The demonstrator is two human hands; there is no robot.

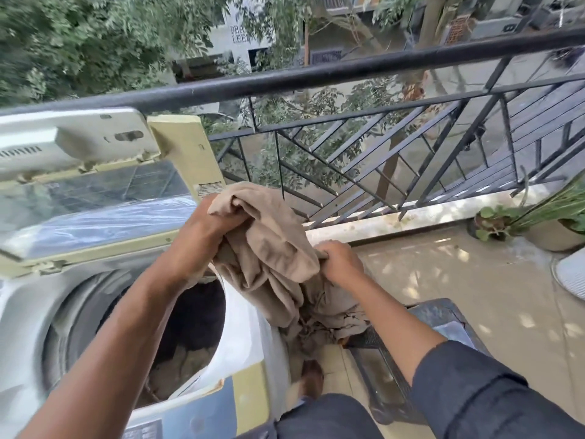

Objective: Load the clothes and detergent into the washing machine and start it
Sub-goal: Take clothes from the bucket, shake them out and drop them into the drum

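Balcony tiles [474, 289] lie beyond the hands, sunlit, edged by a black metal railing [316, 74] with trees and a building past it. Left of the left hand stands a top-loading washing machine [38, 312]; its lid [95, 198] is raised, tilted back behind and to the left of that hand. Below the left forearm the round drum opening [190, 327] shows dark, with some pale cloth visible low inside it.

The left hand [205, 226] is curled tight around the upper bunch of a beige garment [272, 248], holding it above the right rim of the machine. The garment hangs in folds between the two hands and trails down beside the machine's right side toward the floor. The right hand [340, 261] pinches a lower fold of the same garment, fingers curled, just right of the cloth. A dark sleeve [490, 391] covers the right arm above the wrist; the left forearm is bare.

Below the right forearm sits a dark laundry basket [395, 375] on the tiles, and the garment's lower end hangs close to its left edge. Far right of the right hand stand potted plants [538, 223] by the railing's base.
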